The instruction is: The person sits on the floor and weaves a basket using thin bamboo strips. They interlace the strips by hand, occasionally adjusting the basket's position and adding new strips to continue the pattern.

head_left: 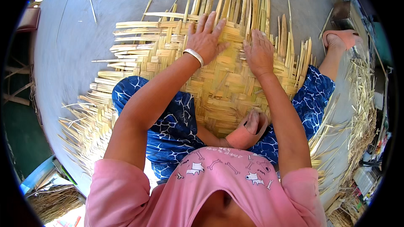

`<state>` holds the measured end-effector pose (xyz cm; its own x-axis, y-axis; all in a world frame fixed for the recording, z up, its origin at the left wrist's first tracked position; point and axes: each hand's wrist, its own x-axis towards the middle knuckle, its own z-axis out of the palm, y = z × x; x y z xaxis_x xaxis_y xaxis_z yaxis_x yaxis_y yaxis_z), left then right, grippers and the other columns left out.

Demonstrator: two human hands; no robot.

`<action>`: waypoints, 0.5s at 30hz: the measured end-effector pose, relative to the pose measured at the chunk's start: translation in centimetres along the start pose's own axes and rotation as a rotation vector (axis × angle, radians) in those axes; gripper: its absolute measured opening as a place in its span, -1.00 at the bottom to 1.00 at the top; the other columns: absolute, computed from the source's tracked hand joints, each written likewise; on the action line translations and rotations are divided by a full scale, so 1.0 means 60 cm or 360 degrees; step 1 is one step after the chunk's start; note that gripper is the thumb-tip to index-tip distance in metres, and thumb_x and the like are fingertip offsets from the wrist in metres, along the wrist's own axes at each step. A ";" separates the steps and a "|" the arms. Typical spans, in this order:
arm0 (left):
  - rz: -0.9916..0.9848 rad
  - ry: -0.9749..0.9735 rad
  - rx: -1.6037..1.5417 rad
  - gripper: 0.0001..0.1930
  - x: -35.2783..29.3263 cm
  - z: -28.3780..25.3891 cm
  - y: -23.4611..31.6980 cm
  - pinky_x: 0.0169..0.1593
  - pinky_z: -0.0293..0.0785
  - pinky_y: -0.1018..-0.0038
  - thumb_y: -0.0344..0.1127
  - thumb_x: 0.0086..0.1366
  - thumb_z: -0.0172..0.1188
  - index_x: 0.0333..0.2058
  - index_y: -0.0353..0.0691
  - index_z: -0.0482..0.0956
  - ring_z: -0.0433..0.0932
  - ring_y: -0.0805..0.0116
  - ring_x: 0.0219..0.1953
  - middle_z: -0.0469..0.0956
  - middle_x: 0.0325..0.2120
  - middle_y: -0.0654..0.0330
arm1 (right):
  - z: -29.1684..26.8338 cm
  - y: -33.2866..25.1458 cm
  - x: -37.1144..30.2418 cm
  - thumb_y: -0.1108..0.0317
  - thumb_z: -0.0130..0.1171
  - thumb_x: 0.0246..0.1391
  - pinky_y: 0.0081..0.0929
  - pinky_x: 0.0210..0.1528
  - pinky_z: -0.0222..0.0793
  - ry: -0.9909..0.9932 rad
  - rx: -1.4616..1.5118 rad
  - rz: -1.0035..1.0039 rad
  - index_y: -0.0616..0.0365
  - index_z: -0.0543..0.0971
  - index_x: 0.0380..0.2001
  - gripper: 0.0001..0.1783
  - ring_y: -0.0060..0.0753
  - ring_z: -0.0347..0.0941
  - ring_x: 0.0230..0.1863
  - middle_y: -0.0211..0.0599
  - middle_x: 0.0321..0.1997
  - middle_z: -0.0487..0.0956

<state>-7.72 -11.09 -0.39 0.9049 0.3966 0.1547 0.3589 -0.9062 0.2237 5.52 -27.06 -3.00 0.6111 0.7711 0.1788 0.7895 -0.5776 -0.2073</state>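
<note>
Left hand [206, 42] open, fingers spread, palm down on woven mat [225, 88], gripping nothing. Pale bangle [194, 56] on left wrist. Right hand [259, 54] also open, fingers straight and close together, laid on mat just right of left hand; no hold visible. Mat spread on grey floor [63, 59] in front of person, partly under crossed legs. Loose strip ends [236, 0] fan out past far edge. Blue patterned trousers [172, 111], pink shirt [219, 176], orange slippers [240, 138] on feet. Straw [360, 96] heaped along right side.
</note>
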 end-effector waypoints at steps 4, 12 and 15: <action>-0.0088 -0.0161 0.0077 -0.36 0.009 0.012 0.015 0.24 -0.16 -0.10 0.22 0.23 -0.05 0.25 0.17 0.15 -0.11 -0.03 0.33 -0.08 0.32 0.05 | 0.002 -0.004 -0.006 -0.08 -0.22 0.21 -0.22 0.33 -0.19 -0.0055 -0.0044 -0.0003 0.20 0.25 0.20 -0.33 -0.19 0.07 0.31 -0.14 0.29 0.24; -0.0233 -0.0327 0.0247 -0.43 0.020 0.012 0.039 0.22 -0.15 -0.21 0.19 0.26 -0.11 0.21 0.18 0.23 -0.11 -0.04 0.33 -0.03 0.31 0.10 | -0.010 -0.013 -0.011 -0.13 -0.25 0.20 -0.21 0.37 -0.28 -0.0291 -0.0032 0.0066 0.18 0.15 0.26 -0.27 -0.23 -0.06 0.38 -0.21 0.38 0.08; -0.0177 -0.0360 0.0330 -0.45 0.035 0.016 0.064 0.20 -0.08 -0.23 0.15 0.27 -0.12 0.20 0.17 0.24 -0.11 -0.05 0.33 -0.02 0.30 0.11 | -0.024 0.018 -0.026 -0.14 -0.22 0.17 -0.12 0.36 -0.25 -0.0251 -0.0076 0.0061 0.18 0.22 0.23 -0.28 -0.21 -0.04 0.38 -0.14 0.36 0.12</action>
<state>-4.21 -13.85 -0.14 0.8772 0.4730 -0.0825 0.4762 -0.8790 0.0231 5.52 -29.27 -2.13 0.6274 0.7785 0.0177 0.7699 -0.6167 -0.1642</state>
